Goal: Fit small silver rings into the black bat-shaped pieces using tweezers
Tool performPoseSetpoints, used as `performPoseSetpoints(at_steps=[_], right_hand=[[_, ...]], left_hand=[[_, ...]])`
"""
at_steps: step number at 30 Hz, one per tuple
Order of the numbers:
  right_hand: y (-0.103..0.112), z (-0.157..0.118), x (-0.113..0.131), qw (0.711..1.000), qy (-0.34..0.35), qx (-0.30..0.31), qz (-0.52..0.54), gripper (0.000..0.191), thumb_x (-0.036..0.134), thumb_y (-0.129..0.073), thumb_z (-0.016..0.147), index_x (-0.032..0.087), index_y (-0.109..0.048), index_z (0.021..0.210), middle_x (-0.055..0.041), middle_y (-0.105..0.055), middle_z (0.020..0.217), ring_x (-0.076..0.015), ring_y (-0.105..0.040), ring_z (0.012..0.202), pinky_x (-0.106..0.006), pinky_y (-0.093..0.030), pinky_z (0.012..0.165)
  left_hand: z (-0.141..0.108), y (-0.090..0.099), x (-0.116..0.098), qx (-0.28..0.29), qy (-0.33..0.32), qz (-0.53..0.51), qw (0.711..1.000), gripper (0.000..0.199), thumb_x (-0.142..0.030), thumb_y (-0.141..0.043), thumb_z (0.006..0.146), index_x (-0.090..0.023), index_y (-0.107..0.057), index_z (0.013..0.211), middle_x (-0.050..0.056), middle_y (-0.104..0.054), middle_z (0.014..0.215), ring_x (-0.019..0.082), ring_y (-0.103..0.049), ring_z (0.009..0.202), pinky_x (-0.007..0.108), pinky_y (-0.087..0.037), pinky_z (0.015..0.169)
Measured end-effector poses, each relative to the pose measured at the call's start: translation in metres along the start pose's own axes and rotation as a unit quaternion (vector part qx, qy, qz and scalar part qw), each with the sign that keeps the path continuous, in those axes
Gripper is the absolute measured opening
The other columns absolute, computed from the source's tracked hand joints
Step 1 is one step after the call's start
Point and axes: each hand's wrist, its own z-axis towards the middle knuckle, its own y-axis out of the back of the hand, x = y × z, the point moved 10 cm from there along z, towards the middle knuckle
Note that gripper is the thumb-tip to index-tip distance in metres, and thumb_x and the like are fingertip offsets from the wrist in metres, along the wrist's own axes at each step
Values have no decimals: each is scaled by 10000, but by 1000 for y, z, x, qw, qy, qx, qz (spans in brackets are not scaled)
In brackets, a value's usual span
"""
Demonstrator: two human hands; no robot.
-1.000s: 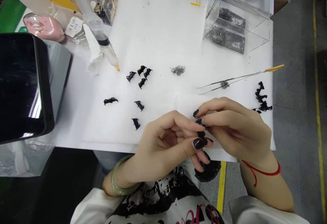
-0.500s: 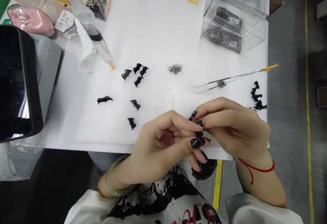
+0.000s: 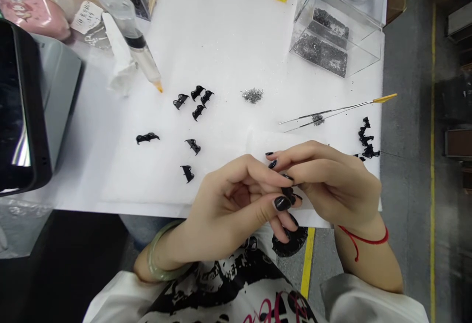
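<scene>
My left hand [image 3: 232, 205] pinches a small black piece [image 3: 288, 194] between thumb and index finger. My right hand [image 3: 332, 180] meets it from the other side, its thumb and fingertips closed at the same piece. Fingers and dark nails cover most of the piece, so its shape is hard to read. Beyond my hands lie tweezers [image 3: 339, 110] with a yellow end, across a small heap of silvery bits [image 3: 317, 119]. A larger silvery heap [image 3: 252, 95] is further left. Several black bat-like pieces [image 3: 198, 112] are scattered left of my hands.
More black pieces [image 3: 366, 138] lie at the table's right edge. A clear box [image 3: 337, 43] with grey grains stands at the back right. At the left are a syringe [image 3: 142, 57] with an orange tip, a grey device [image 3: 59, 82] and a pink packet [image 3: 35, 13].
The view has shifted slightly. My right fingers have moved a little, its upper fingertips lifting and spreading away from the piece. The left hand keeps its pinch.
</scene>
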Motion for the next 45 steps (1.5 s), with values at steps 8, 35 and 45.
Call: performPoseSetpoints(at_steps=[8, 35, 45], right_hand=[[-1, -1, 1, 1000, 0, 6, -12, 309, -67, -593, 972, 200, -698, 1086, -93, -785, 1105, -189, -794, 1026, -365, -731, 969], [1, 3, 3, 999, 24, -15, -28, 225, -68, -621, 962, 138, -709, 975, -133, -788, 1061, -166, -807, 940, -269, -712, 818], [14, 0, 6, 995, 36, -68, -56, 244, -83, -691, 909, 140, -726, 1002, -94, -771, 1002, -144, -758, 904, -255, -670, 754]], left_hand=[[0, 0, 0, 1, 3, -1, 1000, 130, -76, -744, 1042, -202, -774, 1053, -2, -828, 801, 153, -845, 704, 181, -705, 643], [-2, -3, -8, 9, -41, 29, 999, 202, -37, -757, 1019, -214, -810, 1100, -8, -824, 845, 124, -835, 706, 164, -706, 650], [-3, 1, -10, -9, -61, 44, 997, 138, -62, -797, 995, -192, -784, 1038, 18, -820, 825, 154, -831, 671, 174, -698, 604]])
